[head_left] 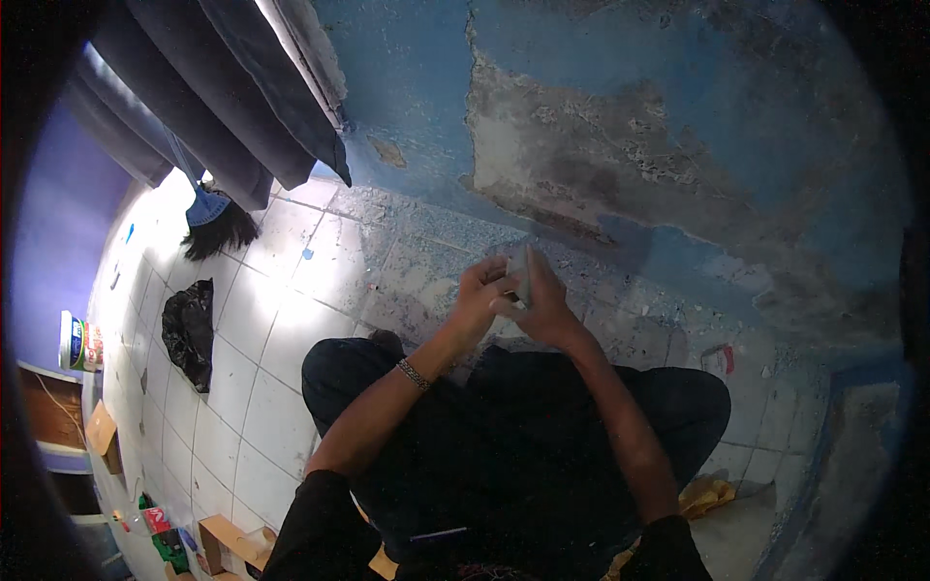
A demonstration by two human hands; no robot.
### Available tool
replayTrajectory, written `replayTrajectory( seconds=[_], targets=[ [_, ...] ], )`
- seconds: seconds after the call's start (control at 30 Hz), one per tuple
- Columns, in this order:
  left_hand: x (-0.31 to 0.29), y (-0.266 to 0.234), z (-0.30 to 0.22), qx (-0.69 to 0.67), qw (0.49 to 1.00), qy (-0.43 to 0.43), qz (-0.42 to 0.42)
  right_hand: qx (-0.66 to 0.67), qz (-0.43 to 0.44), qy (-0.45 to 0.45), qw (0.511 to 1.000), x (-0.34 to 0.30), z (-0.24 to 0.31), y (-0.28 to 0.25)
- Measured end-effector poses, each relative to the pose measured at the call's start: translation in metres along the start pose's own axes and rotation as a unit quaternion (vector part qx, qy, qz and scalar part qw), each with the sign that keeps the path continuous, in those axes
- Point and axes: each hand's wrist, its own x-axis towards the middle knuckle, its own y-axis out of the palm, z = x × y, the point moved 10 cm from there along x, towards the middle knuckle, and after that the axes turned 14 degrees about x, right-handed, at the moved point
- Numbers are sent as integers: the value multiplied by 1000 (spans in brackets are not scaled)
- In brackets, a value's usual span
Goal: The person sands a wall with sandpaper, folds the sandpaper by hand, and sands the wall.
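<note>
Both hands are raised together in front of my crossed legs, near the peeling wall (581, 145). Between them is a small, flat, pale grey piece (520, 276), its exact kind not clear. My left hand (481, 300), with a bracelet at the wrist, pinches its left side with bent fingers. My right hand (547, 305) grips the same piece from the right, thumb across toward the left hand. Their fingers hide part of it. Below them, flakes and dust of paint lie over the tiles along the wall.
At the left, a broom (215, 218) with black bristles leans by a dark curtain (232, 97). A black plastic bag (189, 334), a white tub (79, 344) and an open cardboard box (228, 547) stand on the tiled floor. A red-and-white item (719, 360) lies at the right, beyond my knee.
</note>
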Motion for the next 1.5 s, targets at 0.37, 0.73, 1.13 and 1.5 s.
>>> replayTrajectory(
  seconds=[0.37,0.73,1.13,1.5],
  targets=[
    [1,-6,-4,-96,990,-96,-24,-146,24,-87,985,-6,28,7],
    [9,-26,-11,185,977,37,-98,-89,30,-60,994,-6,19,-9],
    [8,16,-44,298,938,127,126,-4,173,129,976,-9,-22,-24],
    [10,-17,-56,282,954,98,34,213,-3,161,964,-9,1,-67]
  ],
)
